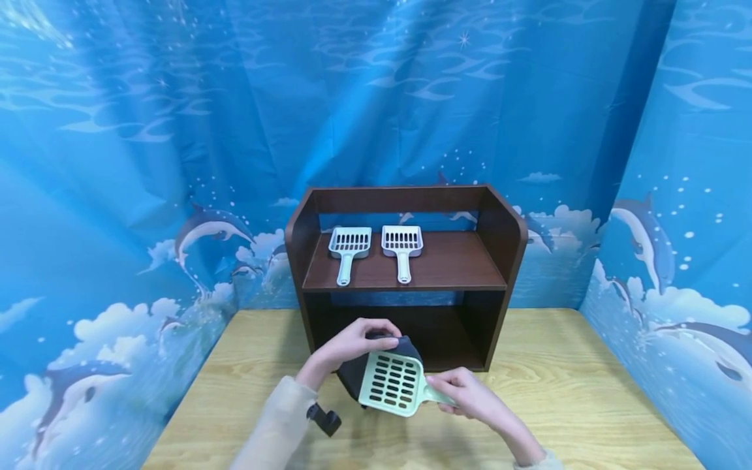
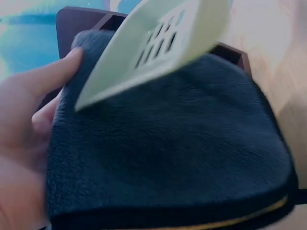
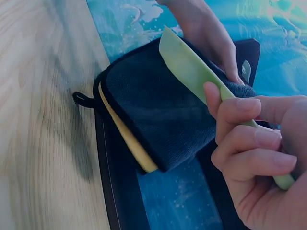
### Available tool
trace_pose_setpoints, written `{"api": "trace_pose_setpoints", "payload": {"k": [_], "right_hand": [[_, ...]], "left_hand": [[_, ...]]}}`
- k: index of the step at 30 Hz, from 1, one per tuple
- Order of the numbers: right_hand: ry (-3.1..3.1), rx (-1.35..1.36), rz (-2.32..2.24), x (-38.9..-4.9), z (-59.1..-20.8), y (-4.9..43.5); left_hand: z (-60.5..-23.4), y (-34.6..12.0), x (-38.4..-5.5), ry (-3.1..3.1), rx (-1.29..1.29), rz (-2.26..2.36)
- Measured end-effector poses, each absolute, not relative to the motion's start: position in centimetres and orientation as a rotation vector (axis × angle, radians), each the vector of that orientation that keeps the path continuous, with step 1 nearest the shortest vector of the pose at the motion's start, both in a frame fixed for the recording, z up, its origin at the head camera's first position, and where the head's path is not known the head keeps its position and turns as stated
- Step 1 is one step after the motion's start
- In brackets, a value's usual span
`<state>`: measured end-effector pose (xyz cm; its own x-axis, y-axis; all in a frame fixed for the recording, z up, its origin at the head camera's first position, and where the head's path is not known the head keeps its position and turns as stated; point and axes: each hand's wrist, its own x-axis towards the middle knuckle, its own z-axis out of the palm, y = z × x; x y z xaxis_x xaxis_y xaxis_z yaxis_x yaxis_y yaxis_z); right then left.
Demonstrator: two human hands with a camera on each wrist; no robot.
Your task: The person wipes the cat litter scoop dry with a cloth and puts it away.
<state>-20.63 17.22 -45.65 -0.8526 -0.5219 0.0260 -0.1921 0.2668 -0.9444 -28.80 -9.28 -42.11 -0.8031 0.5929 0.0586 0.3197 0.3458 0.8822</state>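
Observation:
A pale green slotted litter scoop (image 1: 390, 382) is held by its handle in my right hand (image 1: 467, 395), fingers curled round it in the right wrist view. My left hand (image 1: 361, 339) grips a folded dark cloth (image 2: 168, 139) at its edge, thumb on one face and fingers behind. The cloth is plush, with a black border, a yellow inner side (image 3: 127, 134) and a small hanging loop (image 3: 84, 99). In the head view the scoop's head overlaps the cloth, hiding most of it. Both are held up over the table before the shelf.
A dark brown two-tier shelf (image 1: 405, 287) stands on the wooden table (image 1: 546, 391). On its upper board lie two more scoops, one on the left (image 1: 350, 245) and one on the right (image 1: 402, 245), handles toward me. Blue dolphin-print curtains (image 1: 376, 98) surround the table.

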Motion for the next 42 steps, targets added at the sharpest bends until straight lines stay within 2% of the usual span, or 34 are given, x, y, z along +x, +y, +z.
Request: {"api": "trace_pose_setpoints", "payload": {"k": [7, 12, 27, 42], "right_hand": [[2.279, -0.588, -1.706, -20.5, -46.0, 18.3], [2.265, -0.514, -1.794, -20.4, -46.4, 18.0], [2.265, 0.001, -2.112, -20.3, -46.8, 17.3], [2.076, 0.017, -2.311, -17.8, -49.0, 11.4]], "left_hand": [[-44.1, -8.6, -28.1, 2.196, 0.425, 1.970], [-44.9, -7.4, -27.2, 2.058, 0.253, 2.218], [-46.3, -6.3, -25.8, 1.993, 0.186, 2.361], [-45.9, -2.7, -25.6, 2.095, -0.036, 2.721]]}}
